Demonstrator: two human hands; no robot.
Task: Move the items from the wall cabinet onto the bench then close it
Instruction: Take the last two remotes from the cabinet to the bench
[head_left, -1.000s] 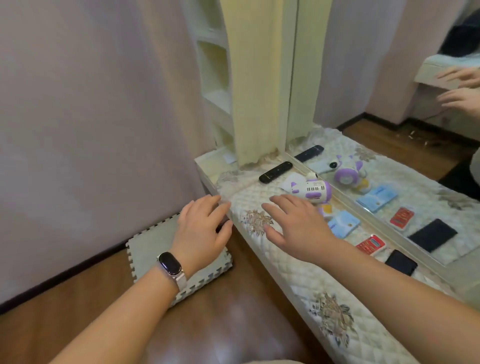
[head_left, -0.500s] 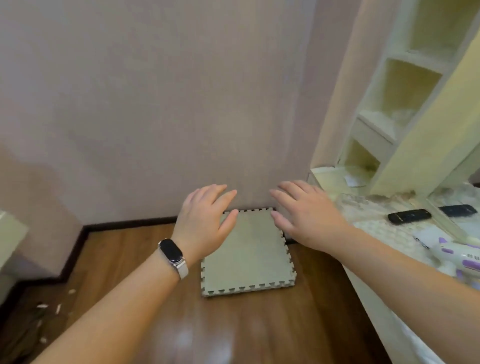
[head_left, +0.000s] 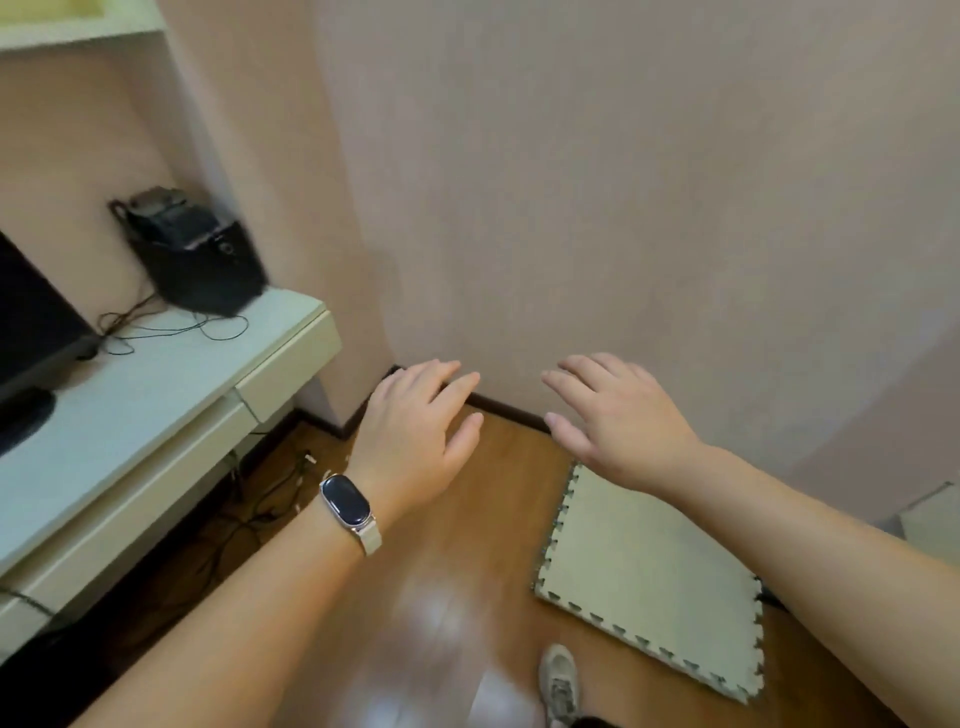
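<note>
While neither cabinet nor its items show here, the left hand and right hand hover side by side, fingers spread, holding nothing. Below the right hand lies a foam mat; left of the left hand, a table carries a black device.

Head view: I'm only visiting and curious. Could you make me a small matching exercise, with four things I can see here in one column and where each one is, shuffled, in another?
Things
1. mat
2. band
3. black box
4. shoe

Places
A. on the white desk, against the wall
B. round the wrist of the left hand
C. flat on the wood floor, showing toothed edges
D. at the bottom edge of the view

Pairs: 1-C, 2-B, 3-A, 4-D
</note>
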